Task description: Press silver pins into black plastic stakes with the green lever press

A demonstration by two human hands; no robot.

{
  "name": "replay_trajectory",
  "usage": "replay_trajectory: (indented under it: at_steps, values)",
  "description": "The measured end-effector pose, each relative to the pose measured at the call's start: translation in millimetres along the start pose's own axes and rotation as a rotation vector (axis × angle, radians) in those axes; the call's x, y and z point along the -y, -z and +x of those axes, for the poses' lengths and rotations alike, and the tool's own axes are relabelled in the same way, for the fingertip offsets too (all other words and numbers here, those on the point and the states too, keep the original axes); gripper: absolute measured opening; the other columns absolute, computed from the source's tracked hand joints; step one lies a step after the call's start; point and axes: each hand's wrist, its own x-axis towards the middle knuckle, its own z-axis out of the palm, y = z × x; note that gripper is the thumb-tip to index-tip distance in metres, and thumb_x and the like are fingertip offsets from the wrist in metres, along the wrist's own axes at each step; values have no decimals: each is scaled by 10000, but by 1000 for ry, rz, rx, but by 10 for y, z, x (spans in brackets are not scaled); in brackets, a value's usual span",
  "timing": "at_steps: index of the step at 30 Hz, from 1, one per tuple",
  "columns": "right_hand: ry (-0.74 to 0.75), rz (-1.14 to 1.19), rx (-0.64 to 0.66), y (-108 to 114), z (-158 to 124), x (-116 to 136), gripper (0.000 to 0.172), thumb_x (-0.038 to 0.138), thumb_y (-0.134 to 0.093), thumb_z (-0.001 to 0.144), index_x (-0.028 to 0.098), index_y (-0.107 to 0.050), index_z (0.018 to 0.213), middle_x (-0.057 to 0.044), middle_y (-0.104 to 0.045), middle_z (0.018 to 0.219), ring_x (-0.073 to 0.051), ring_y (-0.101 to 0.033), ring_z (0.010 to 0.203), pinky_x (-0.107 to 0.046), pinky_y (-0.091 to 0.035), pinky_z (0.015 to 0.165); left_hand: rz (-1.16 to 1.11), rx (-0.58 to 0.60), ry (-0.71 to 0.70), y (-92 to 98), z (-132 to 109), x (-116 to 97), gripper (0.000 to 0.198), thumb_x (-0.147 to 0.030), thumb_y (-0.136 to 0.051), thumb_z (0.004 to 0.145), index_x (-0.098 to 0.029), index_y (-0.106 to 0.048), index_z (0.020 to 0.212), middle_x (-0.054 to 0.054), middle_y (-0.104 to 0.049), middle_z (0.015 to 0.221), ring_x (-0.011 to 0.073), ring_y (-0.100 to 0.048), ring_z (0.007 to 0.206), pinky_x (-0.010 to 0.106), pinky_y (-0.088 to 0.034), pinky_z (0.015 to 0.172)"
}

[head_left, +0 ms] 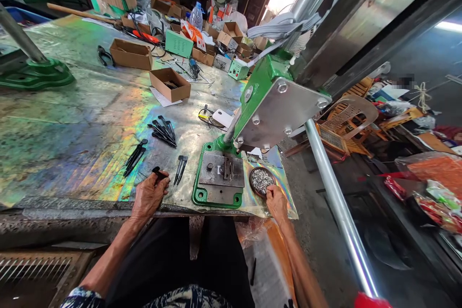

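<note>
My left hand (150, 195) rests at the table's front edge, fingers closed round a slim black piece with a flat, rounded head (157, 170); the rest of it is hidden in the grip. My right hand (277, 202) is at the near right rim of a round brown bowl (252, 184) holding many small silvery metal bits (262, 179). Its fingertips are pinched together, and whatever is between them is too small to make out. Between the hands stands a green press (200, 194) with a steel block (212, 173) on its base. Two similar black pieces (180, 170) lie left of it.
Further left lie two bunches of black pointed pieces (163, 131) (135, 158). Behind them are open cardboard boxes (164, 85), pliers (105, 56) and a green metal box (179, 44). The press's upper body (277, 115) overhangs the table's right side. Another green stand (43, 74) is far left.
</note>
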Motion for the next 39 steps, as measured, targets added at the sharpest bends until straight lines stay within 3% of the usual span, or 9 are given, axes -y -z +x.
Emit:
replay_trajectory:
  at_steps: [9,18,25,28,32,36,39]
  values:
    - [21,54,12,-10,9,-9,144,254,-516,890,141,-554,810,-17,-540,783,-156,-513,721,-330,-416,719,-37,-9,6,-21,3,11,375,-466,-534,710,-166,-578,930,4,-598,665,146,-594,559,254,-513,563]
    - [-49,308,6,32,18,-38,289,423,-518,876,152,-554,783,-29,-564,789,-167,-532,753,-346,-414,755,-161,-5,50,-15,28,53,432,-503,-586,664,-154,-575,917,1,-602,640,145,-581,530,265,-492,539]
    - [-185,547,22,181,-2,140,284,430,-581,802,156,-548,734,3,-508,662,-139,-470,606,-292,-398,616,-511,13,106,-26,-109,-242,418,-428,-694,627,-126,-555,880,-4,-597,643,119,-560,529,233,-476,490]
    - [-253,695,49,291,-76,375,272,431,-585,754,161,-546,747,32,-421,572,-115,-368,492,-255,-319,486,-702,100,149,-56,-258,-493,403,-374,-738,619,-115,-554,868,9,-608,681,117,-579,585,222,-498,512]
    - [-271,936,154,485,-263,947,273,434,-620,713,175,-538,738,48,-331,548,-98,-278,471,-238,-219,439,-898,283,210,-152,-496,-813,365,-329,-751,635,-114,-546,848,35,-635,762,118,-601,604,217,-507,509]
    - [-226,1129,336,704,-504,1607,289,427,-658,723,162,-543,713,6,-431,655,-75,-285,489,-227,-218,430,-1079,467,297,-290,-676,-1005,390,-310,-792,600,-107,-544,822,44,-636,757,118,-599,574,222,-513,496]
    - [-193,1251,476,811,-645,1942,285,416,-670,747,160,-550,719,-3,-460,679,-63,-300,474,-217,-234,417,-1196,558,350,-359,-757,-1065,386,-289,-796,613,-112,-538,839,48,-643,762,115,-605,583,219,-522,517]
